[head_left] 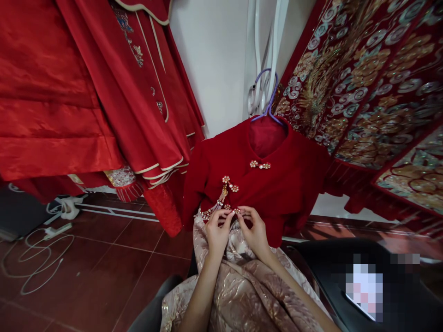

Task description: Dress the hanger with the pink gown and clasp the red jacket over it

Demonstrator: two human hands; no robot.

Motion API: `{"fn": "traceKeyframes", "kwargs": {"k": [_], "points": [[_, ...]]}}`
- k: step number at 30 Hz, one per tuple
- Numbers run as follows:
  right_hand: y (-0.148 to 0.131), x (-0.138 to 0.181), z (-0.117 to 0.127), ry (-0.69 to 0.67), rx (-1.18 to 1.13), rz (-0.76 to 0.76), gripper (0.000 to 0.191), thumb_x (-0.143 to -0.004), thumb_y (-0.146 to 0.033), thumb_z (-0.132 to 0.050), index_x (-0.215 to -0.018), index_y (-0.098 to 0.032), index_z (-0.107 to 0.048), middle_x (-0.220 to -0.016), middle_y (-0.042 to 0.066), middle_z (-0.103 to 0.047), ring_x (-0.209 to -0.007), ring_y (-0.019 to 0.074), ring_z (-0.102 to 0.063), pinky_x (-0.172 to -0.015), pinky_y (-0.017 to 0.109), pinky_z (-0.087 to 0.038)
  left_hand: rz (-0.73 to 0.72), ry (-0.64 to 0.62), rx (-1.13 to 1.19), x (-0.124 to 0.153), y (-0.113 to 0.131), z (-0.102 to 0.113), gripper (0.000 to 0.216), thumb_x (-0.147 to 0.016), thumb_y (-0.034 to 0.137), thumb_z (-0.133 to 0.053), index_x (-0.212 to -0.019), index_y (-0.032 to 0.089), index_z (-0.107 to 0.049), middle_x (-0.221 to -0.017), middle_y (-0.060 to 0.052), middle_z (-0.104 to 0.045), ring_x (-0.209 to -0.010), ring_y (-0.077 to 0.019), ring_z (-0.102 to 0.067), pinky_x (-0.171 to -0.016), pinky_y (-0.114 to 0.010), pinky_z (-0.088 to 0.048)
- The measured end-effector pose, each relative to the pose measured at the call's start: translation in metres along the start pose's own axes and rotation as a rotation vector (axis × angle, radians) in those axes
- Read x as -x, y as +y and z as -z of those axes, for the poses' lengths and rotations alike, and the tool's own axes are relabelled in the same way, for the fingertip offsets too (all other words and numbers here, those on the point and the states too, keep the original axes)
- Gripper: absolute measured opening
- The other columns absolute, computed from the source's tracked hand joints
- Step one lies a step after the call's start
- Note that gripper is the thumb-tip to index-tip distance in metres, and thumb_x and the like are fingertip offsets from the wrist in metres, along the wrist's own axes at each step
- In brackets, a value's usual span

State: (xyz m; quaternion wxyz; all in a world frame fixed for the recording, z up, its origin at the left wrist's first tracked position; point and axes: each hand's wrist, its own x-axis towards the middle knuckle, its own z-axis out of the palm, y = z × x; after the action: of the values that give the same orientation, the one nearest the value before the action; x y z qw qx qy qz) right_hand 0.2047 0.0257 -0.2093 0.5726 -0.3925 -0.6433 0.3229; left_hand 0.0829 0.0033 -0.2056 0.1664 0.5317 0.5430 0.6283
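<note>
A dark red velvet jacket (pixel 277 180) hangs on a purple hanger (pixel 266 99) in front of me, over a pale pink brocade skirt (pixel 238 286). It has several pearl clasps: one at the collar (pixel 260 164), one with a tassel (pixel 229 183), and one at the hem (pixel 235 211). My left hand (pixel 217 230) and my right hand (pixel 254 230) both pinch the hem clasp, fingertips pressed together on it.
Red satin robes (pixel 86 92) hang at the left. A red garment with gold and silver embroidery (pixel 374 87) hangs at the right. White cables (pixel 38 249) lie on the dark red tiled floor. A black chair (pixel 346 276) stands at lower right.
</note>
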Motion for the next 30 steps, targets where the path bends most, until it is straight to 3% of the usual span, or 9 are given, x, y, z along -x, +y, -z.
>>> {"fn": "traceKeyframes", "kwargs": {"k": [10, 15, 18, 22, 26, 30], "points": [[-0.003, 0.003, 0.0, 0.012, -0.036, 0.002, 0.015, -0.089, -0.029, -0.06, -0.1, -0.019, -0.06, -0.096, 0.006, -0.063, -0.087, 0.0173, -0.063, -0.079, 0.032, -0.055, 0.007, -0.012, -0.014, 0.002, 0.005, 0.0, 0.014, -0.087, 0.031, -0.062, -0.09, 0.018, -0.065, -0.087, -0.004, -0.068, -0.079, -0.0139, -0.066, -0.072, -0.026, -0.056], [-0.005, 0.004, 0.0, 0.081, -0.041, -0.012, 0.012, -0.081, -0.024, -0.063, -0.091, -0.019, -0.058, -0.087, 0.003, -0.061, -0.079, 0.0159, -0.062, -0.073, 0.029, -0.054, -0.028, -0.083, 0.029, -0.001, 0.02, -0.002, 0.014, -0.087, 0.03, -0.061, -0.083, 0.017, -0.065, -0.083, -0.004, -0.066, -0.076, -0.0133, -0.065, -0.066, -0.022, -0.054], [-0.011, -0.001, 0.007, 0.053, -0.115, -0.111, 0.012, -0.076, -0.022, -0.064, -0.084, -0.02, -0.056, -0.08, 0.001, -0.06, -0.074, 0.0152, -0.061, -0.066, 0.026, -0.054, -0.089, -0.088, 0.041, -0.01, 0.034, -0.004, 0.017, -0.088, 0.031, -0.059, -0.081, 0.017, -0.065, -0.084, -0.005, -0.065, -0.079, -0.0143, -0.064, -0.068, -0.023, -0.054], [-0.023, -0.015, 0.032, -0.105, -0.362, -0.297, 0.013, -0.07, -0.026, -0.065, -0.077, -0.02, -0.055, -0.073, 0.0, -0.057, -0.063, 0.0134, -0.056, -0.056, 0.025, -0.053, 0.083, -0.057, 0.218, -0.034, 0.05, -0.007, 0.025, -0.089, 0.039, -0.056, -0.098, 0.018, -0.068, -0.103, -0.01, -0.069, -0.088, -0.0166, -0.067, -0.07, -0.026, -0.058], [-0.033, -0.026, 0.066, -0.304, -0.504, -0.341, 0.012, -0.073, -0.027, -0.064, -0.079, -0.02, -0.057, -0.068, -0.002, -0.053, -0.058, 0.0121, -0.051, -0.054, 0.025, -0.051, 0.292, -0.141, 0.459, -0.053, 0.061, -0.009, 0.041, -0.085, 0.049, -0.057, -0.104, 0.014, -0.068, -0.108, -0.014, -0.071, -0.093, -0.0196, -0.069, -0.077, -0.031, -0.06], [-0.039, -0.03, 0.086, -0.272, -0.548, -0.356, 0.012, -0.072, -0.027, -0.065, -0.079, -0.021, -0.057, -0.068, -0.002, -0.053, -0.056, 0.0115, -0.049, -0.05, 0.023, -0.048, 0.307, -0.089, 0.497, -0.056, 0.061, -0.01, 0.045, -0.08, 0.051, -0.065, -0.103, 0.013, -0.068, -0.101, -0.014, -0.073, -0.092, -0.0204, -0.071, -0.083, -0.034, -0.059]]}}
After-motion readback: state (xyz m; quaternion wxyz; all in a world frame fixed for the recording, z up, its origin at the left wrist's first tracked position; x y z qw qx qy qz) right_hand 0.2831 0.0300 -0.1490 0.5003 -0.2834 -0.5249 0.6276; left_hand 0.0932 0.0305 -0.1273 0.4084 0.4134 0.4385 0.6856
